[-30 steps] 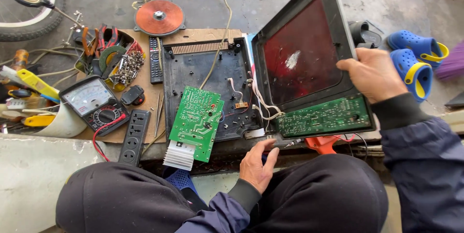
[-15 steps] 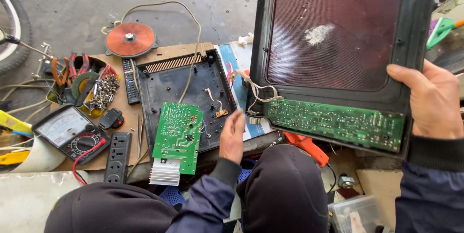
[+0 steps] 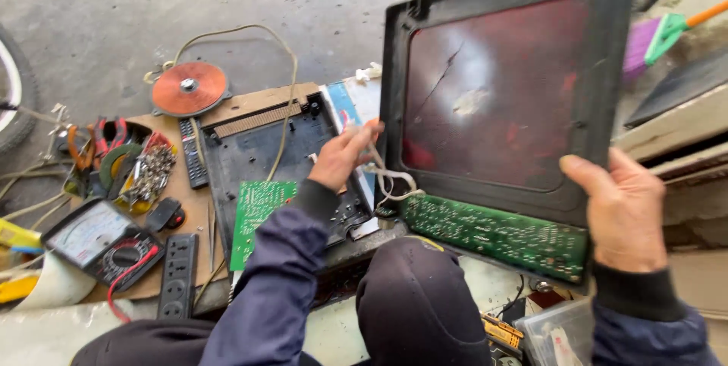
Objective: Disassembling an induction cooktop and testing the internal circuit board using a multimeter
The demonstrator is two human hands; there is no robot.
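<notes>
our right hand (image 3: pixel 626 210) has a firm grip on the edge of the raised cooktop lid (image 3: pixel 500 93). our left hand (image 3: pixel 341 155) pinches the white wires (image 3: pixel 390 178) beside the lid, above the black base (image 3: pixel 258 153).

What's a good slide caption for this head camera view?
Right hand tilts up a black cracked-glass cooktop panel; left hand touches its white wires.

Street-side repair spot, bare concrete floor (image 3: pixel 114 17), meter (image 3: pixel 95 235) and pliers (image 3: pixel 106 138) left of the left hand (image 3: pixel 345 155), circuit board (image 3: pixel 258 218) below it
</notes>
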